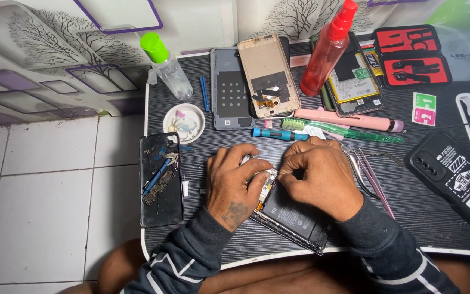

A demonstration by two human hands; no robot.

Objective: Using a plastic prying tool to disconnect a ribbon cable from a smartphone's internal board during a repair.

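Fingers (257, 173) of both hands pinched small parts at the top edge of the opened smartphone (292, 220), flat on the counter (409, 201); light, stiff, probably fragile, best steadied by its frame edges.

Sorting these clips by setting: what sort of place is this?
Likely an informal phone-repair spot: a small dark table over a tiled floor, an opened phone under both hands, detached back covers, tweezers and spray bottles.

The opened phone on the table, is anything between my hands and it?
Nothing visible is. Both the left hand and the right hand already rest on the opened phone, fingers meeting at its upper end. The tweezers lie apart, to the right.
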